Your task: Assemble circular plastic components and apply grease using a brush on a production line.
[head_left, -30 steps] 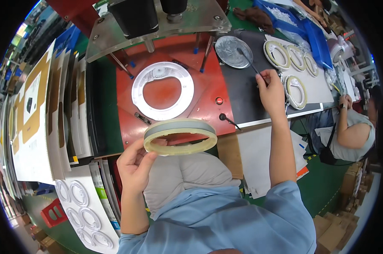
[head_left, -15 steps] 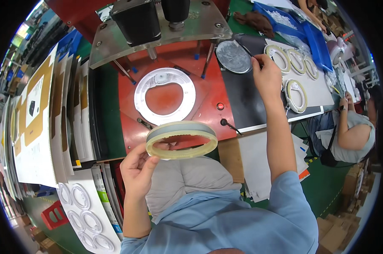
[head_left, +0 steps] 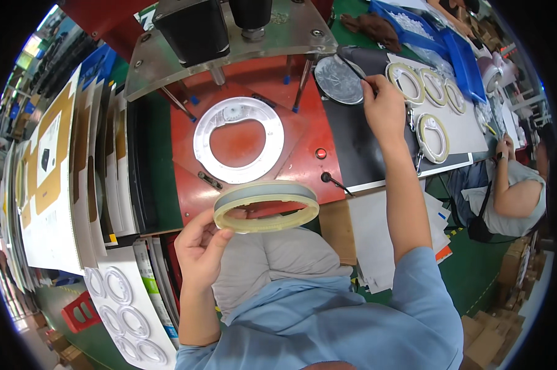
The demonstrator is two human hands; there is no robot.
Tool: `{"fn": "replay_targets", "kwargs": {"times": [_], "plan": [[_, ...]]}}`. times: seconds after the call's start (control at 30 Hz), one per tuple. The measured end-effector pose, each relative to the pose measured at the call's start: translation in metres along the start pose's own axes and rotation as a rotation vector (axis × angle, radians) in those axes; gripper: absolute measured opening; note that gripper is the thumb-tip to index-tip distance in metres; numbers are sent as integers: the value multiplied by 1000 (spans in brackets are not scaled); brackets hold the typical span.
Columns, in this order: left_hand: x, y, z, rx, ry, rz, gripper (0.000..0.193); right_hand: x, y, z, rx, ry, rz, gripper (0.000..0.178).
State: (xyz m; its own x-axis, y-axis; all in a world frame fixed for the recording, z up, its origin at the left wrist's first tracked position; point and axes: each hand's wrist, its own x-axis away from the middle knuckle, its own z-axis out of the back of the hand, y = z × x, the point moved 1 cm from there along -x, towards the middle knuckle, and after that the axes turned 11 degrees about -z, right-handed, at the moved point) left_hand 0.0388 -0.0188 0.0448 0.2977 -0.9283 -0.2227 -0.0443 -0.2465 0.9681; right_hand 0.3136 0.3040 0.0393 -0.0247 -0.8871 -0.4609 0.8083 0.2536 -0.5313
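My left hand [head_left: 199, 246] grips the near left side of a translucent yellowish ring [head_left: 267, 223] with a grey band round its outside. The ring is held tilted above my lap, in front of the red press base. My right hand [head_left: 384, 110] is reached out to the far right, fingers pinched on a thin dark stick [head_left: 352, 66]. The stick slants over a round grey dish [head_left: 339, 80] whose surface has whitish smears. On the red base [head_left: 309, 148] lies a flat white ring [head_left: 205, 143] with a large opening.
A press plate [head_left: 167, 68] on metal posts overhangs the red base. Several pale rings [head_left: 435, 139] rest on a grey sheet to the right, near blue trays [head_left: 463, 65]. Cardboard sheets [head_left: 50, 185] stand at left. A red button [head_left: 320, 153] is on the base; another person [head_left: 512, 185] sits at right.
My right hand has shifted slightly left and up with the stick over the dish. The yellowish ring stays in my left hand, nearly still.
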Motion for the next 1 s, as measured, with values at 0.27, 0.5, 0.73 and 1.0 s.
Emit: {"fn": "replay_targets", "kwargs": {"times": [0.27, 0.5, 0.73, 1.0], "plan": [[-2, 2, -3, -3, 5, 6, 33, 4, -1, 2, 2, -32, -68, 17], [2, -2, 3, 6, 22, 2, 38, 6, -9, 10, -105, -52, -108, 18], [3, -1, 4, 10, 26, -5, 39, 4, -3, 4, 29, -33, -66, 18], [7, 16, 4, -48, 56, -45, 35, 9, -2, 13, 34, -35, -65, 17]]}}
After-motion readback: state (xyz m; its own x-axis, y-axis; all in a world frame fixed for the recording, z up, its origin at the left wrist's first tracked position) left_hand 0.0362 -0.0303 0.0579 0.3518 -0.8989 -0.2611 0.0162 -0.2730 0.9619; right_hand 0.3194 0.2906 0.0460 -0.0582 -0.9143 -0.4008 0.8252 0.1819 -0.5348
